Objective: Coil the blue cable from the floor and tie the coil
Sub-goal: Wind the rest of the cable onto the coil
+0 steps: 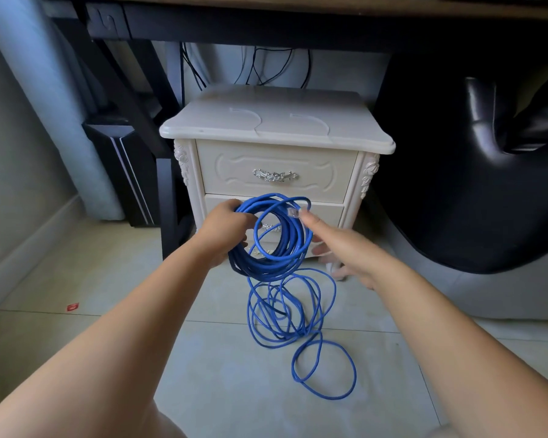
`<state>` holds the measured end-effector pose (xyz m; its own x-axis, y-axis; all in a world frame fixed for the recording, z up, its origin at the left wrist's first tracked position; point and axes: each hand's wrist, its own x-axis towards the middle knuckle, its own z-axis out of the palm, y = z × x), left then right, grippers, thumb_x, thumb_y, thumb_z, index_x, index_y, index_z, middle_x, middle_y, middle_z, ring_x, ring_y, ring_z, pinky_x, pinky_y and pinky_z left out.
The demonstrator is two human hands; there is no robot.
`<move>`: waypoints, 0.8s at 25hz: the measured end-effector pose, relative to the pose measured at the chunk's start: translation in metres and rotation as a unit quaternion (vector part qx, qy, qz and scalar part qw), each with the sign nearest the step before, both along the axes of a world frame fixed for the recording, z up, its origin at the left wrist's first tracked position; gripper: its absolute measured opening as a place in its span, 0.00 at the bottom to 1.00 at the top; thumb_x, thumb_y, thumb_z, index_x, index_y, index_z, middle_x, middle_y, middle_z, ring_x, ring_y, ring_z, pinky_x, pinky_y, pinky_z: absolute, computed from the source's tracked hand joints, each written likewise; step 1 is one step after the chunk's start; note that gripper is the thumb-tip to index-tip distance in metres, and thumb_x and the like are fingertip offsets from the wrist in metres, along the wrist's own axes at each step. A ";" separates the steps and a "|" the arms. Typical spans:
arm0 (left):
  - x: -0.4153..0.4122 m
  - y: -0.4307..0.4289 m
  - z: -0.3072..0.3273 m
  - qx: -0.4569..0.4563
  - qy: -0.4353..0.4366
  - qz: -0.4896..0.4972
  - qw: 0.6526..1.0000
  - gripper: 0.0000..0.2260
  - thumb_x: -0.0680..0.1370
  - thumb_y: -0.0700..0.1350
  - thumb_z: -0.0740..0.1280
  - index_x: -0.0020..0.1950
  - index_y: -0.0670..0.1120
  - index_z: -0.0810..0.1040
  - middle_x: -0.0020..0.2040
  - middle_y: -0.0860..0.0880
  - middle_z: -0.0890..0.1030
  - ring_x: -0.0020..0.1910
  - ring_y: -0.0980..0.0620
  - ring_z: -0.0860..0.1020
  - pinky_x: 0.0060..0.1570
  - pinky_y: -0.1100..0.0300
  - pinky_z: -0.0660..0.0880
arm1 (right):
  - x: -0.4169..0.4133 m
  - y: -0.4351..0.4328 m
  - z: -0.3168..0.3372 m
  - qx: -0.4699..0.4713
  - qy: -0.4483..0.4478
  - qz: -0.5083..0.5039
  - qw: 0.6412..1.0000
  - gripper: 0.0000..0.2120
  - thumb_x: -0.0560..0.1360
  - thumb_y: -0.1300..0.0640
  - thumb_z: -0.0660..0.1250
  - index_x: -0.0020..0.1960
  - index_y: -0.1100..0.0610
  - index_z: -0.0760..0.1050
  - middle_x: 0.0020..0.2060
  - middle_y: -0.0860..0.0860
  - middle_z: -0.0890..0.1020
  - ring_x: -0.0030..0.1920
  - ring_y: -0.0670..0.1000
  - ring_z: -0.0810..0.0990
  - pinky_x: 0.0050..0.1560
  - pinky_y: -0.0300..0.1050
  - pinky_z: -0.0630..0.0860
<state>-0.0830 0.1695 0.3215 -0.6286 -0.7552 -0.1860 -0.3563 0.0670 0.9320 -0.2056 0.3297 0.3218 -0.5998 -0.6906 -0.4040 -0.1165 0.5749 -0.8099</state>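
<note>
My left hand (pixel 225 229) grips a bundle of loops of the blue cable (pixel 279 263), held up in front of the cabinet's lower drawer. A clear plug end (pixel 293 212) sticks out at the top of the coil. My right hand (pixel 332 245) reaches in at the coil's right side, thumb near the plug and fingers spread; whether it pinches the cable I cannot tell. The rest of the cable hangs from the coil and lies in loose, tangled loops on the tiled floor (pixel 301 330), the nearest loop at the front.
A cream two-drawer cabinet (pixel 276 134) stands just behind the coil, under a dark desk (pixel 266 23). A black leather chair (pixel 475 172) fills the right side. A black box (pixel 124 172) and a desk leg stand at left. A small red scrap (pixel 72 307) lies on the floor.
</note>
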 end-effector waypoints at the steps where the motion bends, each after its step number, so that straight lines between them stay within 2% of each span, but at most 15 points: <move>1: 0.000 0.001 0.000 0.013 0.002 -0.007 1.000 0.10 0.75 0.36 0.66 0.56 0.41 0.78 0.38 0.43 0.74 0.30 0.50 0.68 0.25 0.64 0.69 | 0.002 0.001 -0.001 0.007 -0.088 0.030 0.996 0.41 0.59 0.21 0.65 0.61 0.48 0.78 0.54 0.50 0.80 0.58 0.53 0.77 0.58 0.55 0.70; 2: -0.001 0.004 0.001 0.021 0.003 -0.020 1.000 0.09 0.75 0.36 0.66 0.55 0.41 0.78 0.37 0.43 0.74 0.30 0.50 0.69 0.25 0.64 0.70 | 0.004 0.001 -0.004 -0.015 -0.144 0.043 0.988 0.36 0.61 0.27 0.71 0.62 0.46 0.77 0.56 0.49 0.81 0.60 0.54 0.76 0.62 0.57 0.68; 3: -0.003 0.006 0.000 0.028 0.003 -0.035 0.999 0.09 0.75 0.36 0.67 0.55 0.41 0.79 0.37 0.43 0.75 0.29 0.50 0.69 0.27 0.63 0.71 | 0.006 0.000 -0.008 -0.055 -0.173 0.041 0.982 0.28 0.64 0.35 0.74 0.59 0.47 0.77 0.52 0.48 0.82 0.58 0.54 0.78 0.63 0.58 0.68; 6: -0.003 0.011 -0.005 0.076 0.029 -0.080 0.993 0.12 0.75 0.37 0.70 0.58 0.40 0.77 0.37 0.42 0.76 0.30 0.49 0.72 0.36 0.55 0.71 | 0.012 -0.009 -0.018 -0.150 -0.184 -0.043 0.971 0.12 0.71 0.60 0.74 0.53 0.54 0.77 0.37 0.50 0.83 0.43 0.53 0.82 0.58 0.56 0.76; 8: -0.003 0.015 -0.006 0.125 0.061 -0.116 0.983 0.15 0.75 0.37 0.70 0.61 0.40 0.76 0.40 0.42 0.76 0.36 0.47 0.74 0.40 0.52 0.73 | 0.014 -0.012 -0.017 -0.191 -0.188 -0.120 0.956 0.07 0.73 0.67 0.69 0.48 0.58 0.75 0.31 0.53 0.79 0.35 0.53 0.81 0.44 0.49 0.82; 10: -0.004 0.020 -0.004 0.169 0.111 -0.123 0.972 0.18 0.75 0.38 0.70 0.63 0.46 0.72 0.45 0.45 0.77 0.41 0.48 0.76 0.43 0.52 0.75 | 0.014 -0.013 -0.013 -0.220 -0.170 -0.182 0.943 0.08 0.75 0.70 0.64 0.45 0.59 0.72 0.29 0.54 0.73 0.30 0.52 0.75 0.28 0.42 0.77; 11: -0.005 0.022 -0.003 0.176 0.131 -0.118 0.969 0.19 0.74 0.41 0.70 0.61 0.50 0.70 0.47 0.46 0.77 0.43 0.49 0.75 0.42 0.54 0.74 | 0.013 -0.013 -0.012 -0.221 -0.147 -0.198 0.944 0.08 0.75 0.70 0.62 0.44 0.58 0.71 0.29 0.54 0.71 0.29 0.51 0.73 0.27 0.41 0.76; 12: -0.006 0.025 -0.001 0.152 0.141 -0.117 0.971 0.19 0.71 0.45 0.71 0.59 0.53 0.69 0.50 0.47 0.76 0.44 0.50 0.75 0.42 0.56 0.73 | 0.009 -0.013 -0.015 -0.212 -0.113 -0.206 0.949 0.08 0.74 0.70 0.62 0.43 0.57 0.71 0.29 0.54 0.71 0.28 0.51 0.72 0.29 0.44 0.78; 13: -0.008 0.028 -0.001 0.081 0.133 -0.121 0.980 0.19 0.69 0.49 0.71 0.57 0.54 0.69 0.53 0.49 0.76 0.46 0.51 0.75 0.45 0.58 0.72 | 0.007 -0.012 -0.017 -0.197 -0.072 -0.206 0.956 0.08 0.73 0.68 0.62 0.42 0.57 0.71 0.29 0.54 0.71 0.29 0.52 0.73 0.35 0.50 0.81; 14: -0.008 0.032 -0.003 -0.032 0.107 -0.124 0.986 0.20 0.69 0.52 0.73 0.57 0.54 0.71 0.57 0.50 0.74 0.50 0.53 0.76 0.48 0.59 0.72 | 0.005 -0.011 -0.018 -0.177 -0.032 -0.204 0.962 0.07 0.71 0.67 0.62 0.42 0.55 0.71 0.28 0.53 0.72 0.30 0.53 0.74 0.41 0.58 0.82; 15: -0.010 0.034 -0.007 -0.165 0.062 -0.114 0.978 0.20 0.70 0.53 0.74 0.58 0.53 0.72 0.58 0.52 0.73 0.53 0.54 0.75 0.51 0.59 0.72 | 0.005 -0.010 -0.018 -0.157 0.002 -0.197 0.968 0.06 0.70 0.65 0.62 0.42 0.54 0.72 0.28 0.53 0.74 0.31 0.54 0.75 0.46 0.62 0.81; 16: -0.011 0.038 -0.010 -0.286 0.022 -0.086 0.954 0.18 0.71 0.52 0.73 0.58 0.51 0.73 0.58 0.52 0.72 0.54 0.54 0.75 0.51 0.57 0.74 | 0.006 -0.010 -0.018 -0.140 0.029 -0.188 0.972 0.06 0.69 0.63 0.62 0.41 0.53 0.72 0.29 0.52 0.74 0.32 0.55 0.75 0.47 0.63 0.80; 17: -0.011 0.039 -0.010 -0.360 0.000 -0.060 0.931 0.16 0.73 0.50 0.71 0.57 0.50 0.73 0.56 0.53 0.72 0.52 0.52 0.75 0.50 0.55 0.75 | 0.007 -0.009 -0.016 -0.129 0.052 -0.179 0.974 0.06 0.69 0.63 0.62 0.41 0.53 0.72 0.30 0.52 0.75 0.33 0.56 0.76 0.47 0.61 0.80; 19: -0.011 0.042 -0.008 -0.386 -0.006 -0.068 0.920 0.13 0.73 0.45 0.68 0.57 0.49 0.75 0.54 0.52 0.75 0.49 0.49 0.76 0.49 0.51 0.76 | 0.008 -0.010 -0.012 -0.112 0.090 -0.178 0.973 0.06 0.69 0.62 0.62 0.41 0.52 0.71 0.33 0.53 0.76 0.34 0.57 0.76 0.44 0.58 0.80; 20: -0.012 0.041 -0.007 -0.348 0.001 -0.089 0.933 0.14 0.73 0.42 0.66 0.58 0.49 0.77 0.53 0.52 0.77 0.49 0.49 0.77 0.50 0.52 0.76 | 0.005 -0.009 -0.011 -0.105 0.106 -0.186 0.971 0.06 0.69 0.62 0.61 0.41 0.52 0.71 0.35 0.54 0.76 0.35 0.57 0.77 0.43 0.57 0.80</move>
